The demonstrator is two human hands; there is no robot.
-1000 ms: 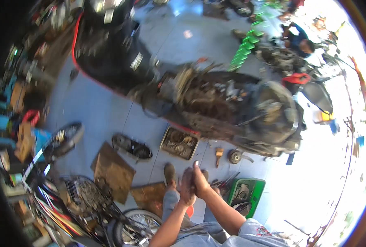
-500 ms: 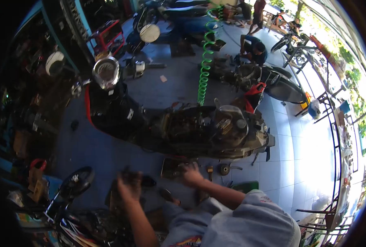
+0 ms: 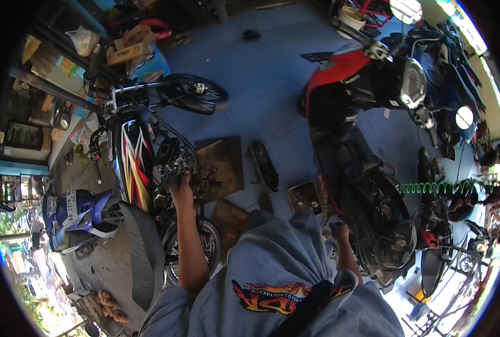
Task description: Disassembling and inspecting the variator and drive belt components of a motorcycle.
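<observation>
The left hand [image 3: 181, 188] grips into the exposed engine [image 3: 177, 163] of a black motorcycle [image 3: 135, 163] with flame-striped tank; right hand [image 3: 339, 229] hidden, state unclear; grey concrete workshop floor [image 3: 261, 84], scattered boards

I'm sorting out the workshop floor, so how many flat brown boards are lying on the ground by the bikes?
2: a larger board beside the left hand, and a smaller board nearer the person, partly hidden by the grey shirt. More may be hidden.

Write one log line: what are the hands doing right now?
left hand: on black motorcycle's engine | right hand: beside red motorcycle, grip unclear
</observation>
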